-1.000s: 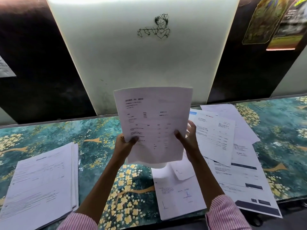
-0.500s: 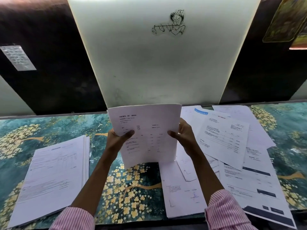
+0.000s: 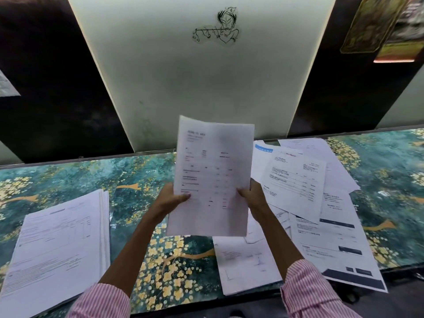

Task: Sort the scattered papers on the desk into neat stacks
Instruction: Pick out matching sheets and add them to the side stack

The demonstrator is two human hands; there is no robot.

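Note:
I hold a small bundle of printed sheets (image 3: 212, 175) upright above the desk's middle. My left hand (image 3: 168, 200) grips its left edge and my right hand (image 3: 253, 196) grips its right edge. A neat stack of papers (image 3: 57, 246) lies on the desk at the left. Scattered, overlapping papers (image 3: 298, 180) cover the desk to the right of my hands, and one loose sheet (image 3: 245, 265) lies near the front edge under my right forearm.
The desk (image 3: 142, 175) has a teal cover with yellow flowers. A white wall panel (image 3: 195, 88) with a small line drawing rises behind it, flanked by dark panels. Posters (image 3: 376, 24) hang at the upper right.
The held sheets rose and turned from landscape to portrait between my hands. The stack and the scattered papers lie as before.

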